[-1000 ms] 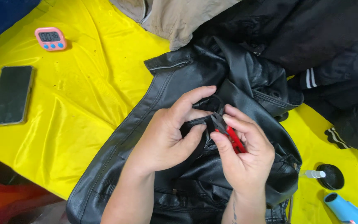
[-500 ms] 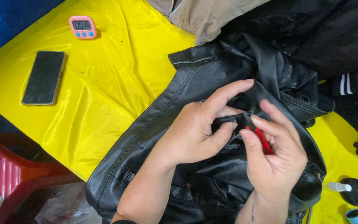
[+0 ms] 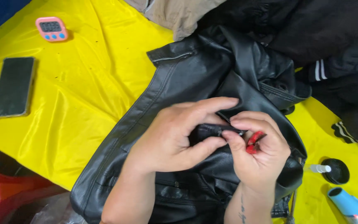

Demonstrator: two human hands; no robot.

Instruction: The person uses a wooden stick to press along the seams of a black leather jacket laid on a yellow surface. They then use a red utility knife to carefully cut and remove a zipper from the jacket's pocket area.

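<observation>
Pinching a fold of black leather jacket (image 3: 195, 79) at lower centre, left hand (image 3: 175, 141) closed. Right hand (image 3: 257, 153) clamped around red-handled tool (image 3: 254, 142), fingertips (image 3: 228, 135) on the same fold.

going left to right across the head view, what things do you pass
black phone → pink timer → left hand on the black leather jacket → right hand with a red-handled tool → small black round lid → light blue tube
</observation>
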